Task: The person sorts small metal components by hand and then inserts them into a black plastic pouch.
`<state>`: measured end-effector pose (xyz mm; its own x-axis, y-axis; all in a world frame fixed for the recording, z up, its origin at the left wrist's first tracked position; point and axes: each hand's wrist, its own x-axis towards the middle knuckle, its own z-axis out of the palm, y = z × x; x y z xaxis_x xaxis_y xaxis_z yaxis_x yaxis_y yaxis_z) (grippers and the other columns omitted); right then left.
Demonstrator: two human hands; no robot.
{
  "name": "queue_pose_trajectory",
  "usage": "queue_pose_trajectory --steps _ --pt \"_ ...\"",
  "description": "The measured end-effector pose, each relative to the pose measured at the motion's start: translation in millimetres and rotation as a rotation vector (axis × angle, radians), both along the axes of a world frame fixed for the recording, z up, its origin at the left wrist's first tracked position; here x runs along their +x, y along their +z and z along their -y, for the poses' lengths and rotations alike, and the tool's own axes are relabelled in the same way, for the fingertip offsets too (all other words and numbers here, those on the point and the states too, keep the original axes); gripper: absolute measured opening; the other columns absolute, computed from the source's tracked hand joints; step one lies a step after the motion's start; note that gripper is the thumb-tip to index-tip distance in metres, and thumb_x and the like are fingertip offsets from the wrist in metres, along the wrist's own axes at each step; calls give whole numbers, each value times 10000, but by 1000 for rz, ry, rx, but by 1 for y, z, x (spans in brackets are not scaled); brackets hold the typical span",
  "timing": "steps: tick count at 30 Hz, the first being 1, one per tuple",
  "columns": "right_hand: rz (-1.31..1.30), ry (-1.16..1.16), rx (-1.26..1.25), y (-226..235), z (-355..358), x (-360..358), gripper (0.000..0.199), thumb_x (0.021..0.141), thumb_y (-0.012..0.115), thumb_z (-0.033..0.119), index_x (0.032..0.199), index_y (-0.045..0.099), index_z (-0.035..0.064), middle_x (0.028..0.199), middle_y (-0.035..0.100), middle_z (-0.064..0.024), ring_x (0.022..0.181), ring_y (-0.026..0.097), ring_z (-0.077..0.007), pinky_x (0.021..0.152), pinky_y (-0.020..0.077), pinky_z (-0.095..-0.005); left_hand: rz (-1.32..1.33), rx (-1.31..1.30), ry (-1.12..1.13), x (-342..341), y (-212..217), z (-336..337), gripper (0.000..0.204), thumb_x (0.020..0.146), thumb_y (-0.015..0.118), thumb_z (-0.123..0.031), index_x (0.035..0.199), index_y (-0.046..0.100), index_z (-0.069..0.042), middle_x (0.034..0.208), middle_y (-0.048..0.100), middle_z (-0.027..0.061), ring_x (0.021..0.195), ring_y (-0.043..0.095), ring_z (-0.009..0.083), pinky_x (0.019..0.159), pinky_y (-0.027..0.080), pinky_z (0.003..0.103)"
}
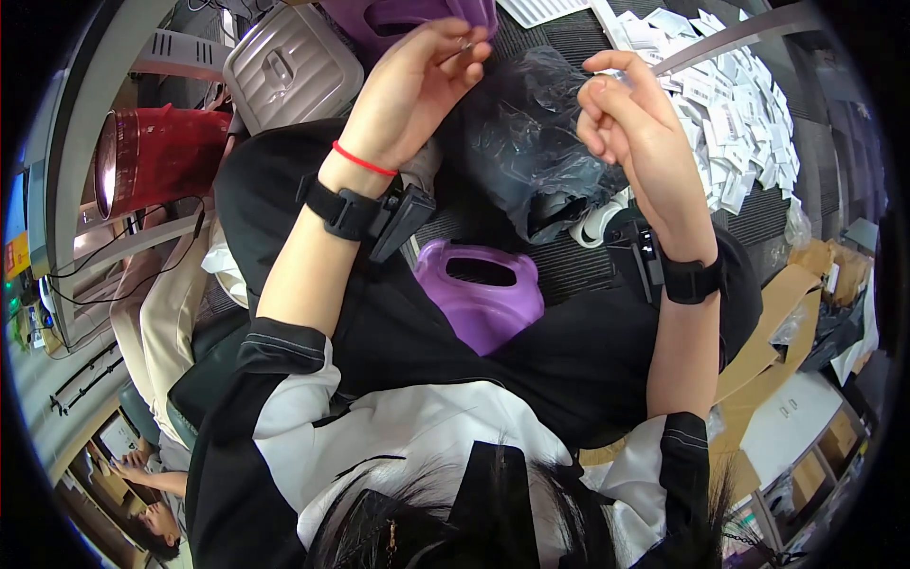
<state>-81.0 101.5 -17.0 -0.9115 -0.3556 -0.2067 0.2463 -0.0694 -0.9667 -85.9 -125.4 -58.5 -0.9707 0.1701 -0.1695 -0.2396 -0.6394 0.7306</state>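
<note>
Both my hands are raised in front of me, apart from each other. My left hand (417, 90), with a red string at its wrist, has its fingers curled; a tiny dark speck shows at the fingertips, too small to name. Facing it, my right hand (640, 119) has its thumb and fingers bent together, and whatever they pinch cannot be made out. A crumpled black plastic bag (540, 123) lies below and between the hands, nearest the right one. Beside the bag, by my right knee, is a white ring-shaped thing (597, 226). A purple plastic piece with a handle slot (483, 308) shows between my legs.
A large heap of small white packets (725, 123) lies at the far right. A grey ribbed lid (292, 68) and another purple plastic thing (374, 21) are at the far left. A red bin (166, 156) stands left; cardboard (773, 332) lies right. Another person (161, 484) is at lower left.
</note>
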Motion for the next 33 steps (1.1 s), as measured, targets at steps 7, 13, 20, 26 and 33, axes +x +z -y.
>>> queue_pose_trajectory --steps 7,13,20,26,33 --pt "222 -6 -198 -26 -12 -1 203 919 505 125 1085 480 9 787 479 -24 642 447 -103 568 318 -233 270 -379 118 -10 -88 44 221 869 611 -266 775 532 -81 668 459 -36 613 477 122 602 412 244" --pt "244 -72 -162 -23 -17 -4 157 942 507 143 1018 513 5 710 422 1 582 397 -84 507 271 -219 54 -1970 -512 1 -314 60 211 792 606 -256 826 720 -81 962 682 140 906 661 304 767 529 394" --pt "206 -240 -67 -6 -18 4 97 946 493 120 919 522 31 619 375 54 510 318 -26 461 237 -182 365 -1968 -555 83 -438 7 319 882 557 -206 1152 559 -35 989 660 182 898 656 334 733 541 437" --pt "209 -227 -65 36 -15 -2 24 912 516 25 919 521 3 690 461 26 562 390 -24 500 295 -181 723 -1766 -364 45 -455 36 372 943 407 -110 1295 449 -1 1057 634 229 1019 607 378 850 503 448" --pt "244 -395 12 50 -38 -4 113 857 578 -8 958 539 -38 844 580 -72 702 503 -66 650 388 -198 729 -1638 -535 -3 -504 18 311 930 430 -126 1212 498 -14 1057 639 210 999 620 357 814 512 438"
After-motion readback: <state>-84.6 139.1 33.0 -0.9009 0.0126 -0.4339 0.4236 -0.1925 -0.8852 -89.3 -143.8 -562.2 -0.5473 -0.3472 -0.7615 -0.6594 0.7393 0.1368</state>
